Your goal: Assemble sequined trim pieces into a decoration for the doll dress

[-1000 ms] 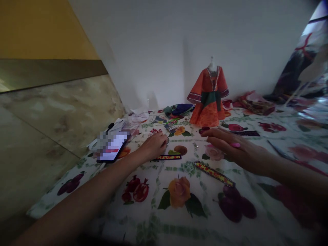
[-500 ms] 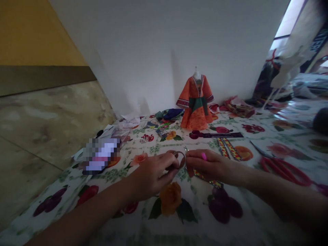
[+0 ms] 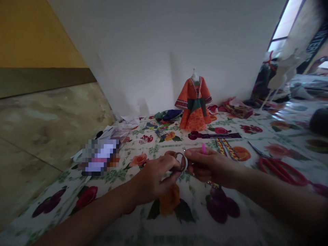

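Note:
Near the middle of the head view, my left hand [image 3: 162, 172] is closed around a ring-shaped roll of tape [image 3: 185, 163]. Just to its right, my right hand [image 3: 208, 164] has its fingers pinched together on a patterned trim strip [image 3: 214, 185]; the strip's yellow, red and beaded end shows below the fingers. A small pink stick-like piece [image 3: 203, 148] pokes up from the right hand, its kind unclear. Both hands almost touch at the roll. Most of the strip is hidden behind the right fingers.
A dress form in an orange and green dress [image 3: 195, 106] stands by the wall. Trim pieces [image 3: 228, 149] and red-handled scissors [image 3: 282, 171] lie to the right. On the left is a blurred-out phone [image 3: 101, 160]. Fabric scraps [image 3: 237, 106] lie behind.
My right fingers have shifted and turned at the roll, and the pink piece now stands more upright. The roll has turned slightly, showing more of its white edge.

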Available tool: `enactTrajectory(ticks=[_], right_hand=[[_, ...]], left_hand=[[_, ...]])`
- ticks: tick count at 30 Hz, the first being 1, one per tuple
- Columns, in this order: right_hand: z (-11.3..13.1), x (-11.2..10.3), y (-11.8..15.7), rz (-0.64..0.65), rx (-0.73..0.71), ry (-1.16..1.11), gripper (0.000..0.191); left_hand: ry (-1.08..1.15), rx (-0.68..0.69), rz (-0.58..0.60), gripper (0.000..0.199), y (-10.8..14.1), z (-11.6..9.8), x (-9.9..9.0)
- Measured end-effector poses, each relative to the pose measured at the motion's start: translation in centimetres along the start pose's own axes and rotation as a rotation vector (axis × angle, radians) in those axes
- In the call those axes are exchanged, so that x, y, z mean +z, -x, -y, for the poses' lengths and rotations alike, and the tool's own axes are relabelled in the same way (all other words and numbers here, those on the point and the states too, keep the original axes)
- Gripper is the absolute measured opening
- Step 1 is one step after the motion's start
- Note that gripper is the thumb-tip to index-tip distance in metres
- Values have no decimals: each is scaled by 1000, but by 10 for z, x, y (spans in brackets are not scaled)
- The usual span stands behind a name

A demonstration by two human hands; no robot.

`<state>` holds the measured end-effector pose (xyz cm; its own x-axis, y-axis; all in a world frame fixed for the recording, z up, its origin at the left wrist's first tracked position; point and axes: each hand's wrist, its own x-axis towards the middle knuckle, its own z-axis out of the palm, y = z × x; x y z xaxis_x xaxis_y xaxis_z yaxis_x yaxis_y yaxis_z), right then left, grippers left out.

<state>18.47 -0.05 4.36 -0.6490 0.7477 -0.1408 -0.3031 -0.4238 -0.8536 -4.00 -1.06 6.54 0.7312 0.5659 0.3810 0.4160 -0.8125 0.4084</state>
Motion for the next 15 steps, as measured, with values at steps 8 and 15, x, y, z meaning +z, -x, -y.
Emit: enactTrajectory(ticks=[8,15], right_hand=[[-1,-6,0,60,12,-31,20],[2,-2,2,132,-10,-23,16]], left_hand=[[28,-19,0,4,-2,4,2],[-117,51,-55,5,-3,1,-3]])
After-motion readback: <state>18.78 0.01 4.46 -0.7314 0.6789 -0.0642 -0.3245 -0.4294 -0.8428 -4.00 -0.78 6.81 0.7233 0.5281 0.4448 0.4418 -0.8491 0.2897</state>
